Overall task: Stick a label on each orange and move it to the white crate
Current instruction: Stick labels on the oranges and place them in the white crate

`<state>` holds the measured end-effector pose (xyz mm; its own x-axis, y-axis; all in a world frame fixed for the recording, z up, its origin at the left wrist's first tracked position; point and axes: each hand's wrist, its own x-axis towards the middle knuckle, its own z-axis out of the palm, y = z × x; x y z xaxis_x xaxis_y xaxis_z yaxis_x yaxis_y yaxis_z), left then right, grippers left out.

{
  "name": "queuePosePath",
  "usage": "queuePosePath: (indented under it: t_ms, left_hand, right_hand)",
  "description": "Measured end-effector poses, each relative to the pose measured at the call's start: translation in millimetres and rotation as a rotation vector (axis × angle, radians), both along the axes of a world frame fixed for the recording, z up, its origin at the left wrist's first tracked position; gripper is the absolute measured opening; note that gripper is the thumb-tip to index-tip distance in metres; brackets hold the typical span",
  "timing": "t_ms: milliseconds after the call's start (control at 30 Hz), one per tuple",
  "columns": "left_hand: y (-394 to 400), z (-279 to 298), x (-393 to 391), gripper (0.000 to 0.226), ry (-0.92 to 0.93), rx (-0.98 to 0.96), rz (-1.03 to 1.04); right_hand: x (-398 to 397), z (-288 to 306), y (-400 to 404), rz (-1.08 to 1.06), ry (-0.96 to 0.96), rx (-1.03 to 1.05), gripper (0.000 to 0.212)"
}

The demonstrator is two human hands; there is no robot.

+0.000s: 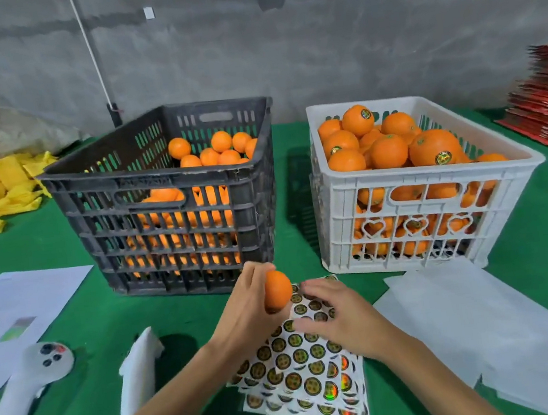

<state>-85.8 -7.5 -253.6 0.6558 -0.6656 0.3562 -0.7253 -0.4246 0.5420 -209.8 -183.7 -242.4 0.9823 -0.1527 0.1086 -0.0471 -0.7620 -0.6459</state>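
The green table point(62, 240) carries two crates side by side. The black crate point(168, 199), on the left, is partly filled with unlabelled oranges, piled toward its far right corner. The white crate point(412, 190), on the right, is heaped above its rim with oranges, several of which show round labels.

Just in front of the gap between the crates, a stack of sticker sheets point(303, 369) is laid flat, its long side running from the person toward the crates.

A single orange point(277, 294) is held in the left hand point(248, 317), whose fingers are curled round its left side, and it is kept just above the far end of the sheets. No label can be made out on the face turned to the camera.

The right hand point(341, 316) is rested on the sheets just to the right of the orange, palm down, with the fingers point(310, 287) bent toward the stickers; whether a sticker is already pinched cannot be told, since the fingertips are hidden.

The next step is judged to be short: the orange lies immediately left of the right hand, and the white crate lies ahead and to the right.
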Motion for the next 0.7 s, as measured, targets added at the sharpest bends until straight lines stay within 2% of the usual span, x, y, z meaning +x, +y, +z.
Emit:
queuePosePath:
  t_ms: [67, 133, 400, 533, 700]
  left_hand:
    - [2, -11, -1, 0.069, 0.048, 0.0, 0.027]
    - [3, -17, -2, 0.071, 0.117, -0.035, 0.056]
    - [9, -26, -4, 0.072, 0.157, -0.145, 0.075]
    - [9, -25, -3, 0.071, 0.114, -0.116, 0.034]
    - [10, -22, -3, 0.068, 0.056, -0.089, 0.005]
  right_hand:
    - [1, -10, 1, 0.05, 0.048, -0.183, 0.086]
    - [0, -14, 2, 0.059, 0.057, -0.297, 0.083]
    - [2, -9, 14, -0.041, -0.166, -0.403, 0.032]
    - [6, -11, 17, -0.167, -0.147, -0.127, 0.019]
    - [14, -8, 15, -0.331, -0.187, 0.131, 0.02]
